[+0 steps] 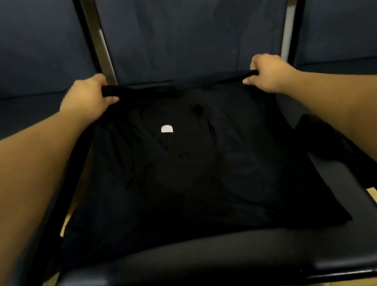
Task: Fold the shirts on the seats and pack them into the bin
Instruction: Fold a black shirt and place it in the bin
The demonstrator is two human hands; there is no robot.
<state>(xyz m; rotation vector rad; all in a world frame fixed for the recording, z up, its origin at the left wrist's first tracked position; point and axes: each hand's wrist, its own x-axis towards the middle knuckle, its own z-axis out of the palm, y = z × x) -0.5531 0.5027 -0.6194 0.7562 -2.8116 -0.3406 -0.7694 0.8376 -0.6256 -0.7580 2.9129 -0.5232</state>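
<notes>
Shirt (pixel 188 180) lies spread across the seat (pixel 215 263), black on black, with its white label (pixel 166 129) facing up near the middle. Its far edge runs left to right just before the backrest (pixel 187 23), and both hands hold that edge. The left hand (pixel 88 96) has its fingers curled round the far-left corner, and the right hand (pixel 267 74) pinches the far-right corner, with the cloth taut between them. Both hands reach about equally far, so neither is nearer, and the rest of the shirt lies toward the person. The next move is probably a fold drawn back toward the near hem. That hem stops short of the seat's front edge, leaving a bare strip of cushion, so the path looks open. On the right, dark cloth (pixel 318 136) lies just beside the shirt under the forearm; whether it is a sleeve or another garment cannot be told. The bin is out of view.
</notes>
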